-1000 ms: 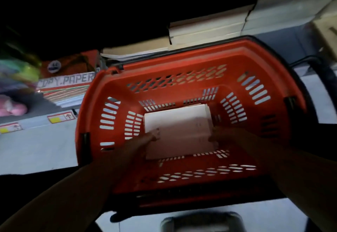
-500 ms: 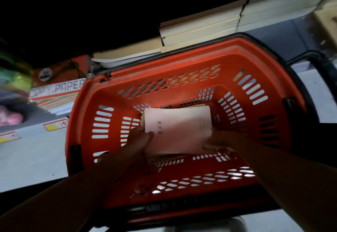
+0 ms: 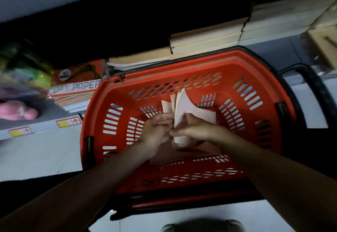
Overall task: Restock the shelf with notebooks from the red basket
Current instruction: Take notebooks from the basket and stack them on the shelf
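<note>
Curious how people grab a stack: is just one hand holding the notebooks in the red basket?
No, the left hand and the right hand both grip the notebooks, tipped on edge inside the red basket.

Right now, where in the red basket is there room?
In the red basket, bare floor shows right of the notebooks and left of the left hand, to the side walls. The middle is crowded: the right hand and left hand grip the notebooks.

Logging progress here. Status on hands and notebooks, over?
Left hand and right hand grip notebooks. Stack standing on edge inside red basket. No obstruction seen.
</note>
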### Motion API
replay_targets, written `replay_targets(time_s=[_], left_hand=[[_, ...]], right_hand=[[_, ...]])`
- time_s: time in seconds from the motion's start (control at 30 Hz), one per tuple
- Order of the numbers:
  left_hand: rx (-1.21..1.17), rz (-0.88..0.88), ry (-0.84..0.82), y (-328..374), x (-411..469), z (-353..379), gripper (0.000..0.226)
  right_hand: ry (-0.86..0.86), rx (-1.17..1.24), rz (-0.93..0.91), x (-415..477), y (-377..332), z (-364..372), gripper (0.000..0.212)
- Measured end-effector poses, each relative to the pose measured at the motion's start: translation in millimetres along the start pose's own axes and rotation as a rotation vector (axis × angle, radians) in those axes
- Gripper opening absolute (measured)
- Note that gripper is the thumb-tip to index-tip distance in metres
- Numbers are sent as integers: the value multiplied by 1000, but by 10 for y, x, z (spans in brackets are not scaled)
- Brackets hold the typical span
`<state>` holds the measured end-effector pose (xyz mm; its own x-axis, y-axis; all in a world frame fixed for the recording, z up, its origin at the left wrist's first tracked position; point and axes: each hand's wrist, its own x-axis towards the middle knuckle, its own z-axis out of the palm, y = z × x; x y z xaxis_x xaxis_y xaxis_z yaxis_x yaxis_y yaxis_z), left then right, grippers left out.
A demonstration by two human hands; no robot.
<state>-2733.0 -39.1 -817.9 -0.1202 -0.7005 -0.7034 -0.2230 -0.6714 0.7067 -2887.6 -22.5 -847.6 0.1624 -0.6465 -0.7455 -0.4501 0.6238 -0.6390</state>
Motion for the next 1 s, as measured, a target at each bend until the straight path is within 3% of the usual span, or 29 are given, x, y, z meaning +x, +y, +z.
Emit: replay_targets(time_s=[0.1,0.23,0.43,0.47,0.57,0.6,0.73,0.83,0.9,1.0], left_hand=[[-66,-28,-106,-8,-26,68,34],[169,24,-80,-104,-18,129,42],[330,-18,-28,-161,15,74,55],[330,-2,-25,-163,14,82,59],[202,31,-7,-173,51,118,72],[157,39,-6,-152,34,138,70],[167,102,16,-128,34,201,55],[211,100,-55,-129,56,254,59],[344,134,-7,-144,82,314,60],[752,314,190,-177,52,329,55]], right_hand=[[47,-53,-19,-7,33,-27,58],[1,-3,-7,-61,191,-94,24],[319,-161,26,-279,133,-198,70],[335,-207,-10,-268,133,-141,69],[326,-332,-83,-176,99,61,32],[322,-415,-92,-168,61,109,29],[362,-550,26,-101,-124,179,41],[425,-658,117,-47,-211,185,36],[490,-649,119,-82,-241,143,34],[541,-560,126,-171,-265,48,34]])
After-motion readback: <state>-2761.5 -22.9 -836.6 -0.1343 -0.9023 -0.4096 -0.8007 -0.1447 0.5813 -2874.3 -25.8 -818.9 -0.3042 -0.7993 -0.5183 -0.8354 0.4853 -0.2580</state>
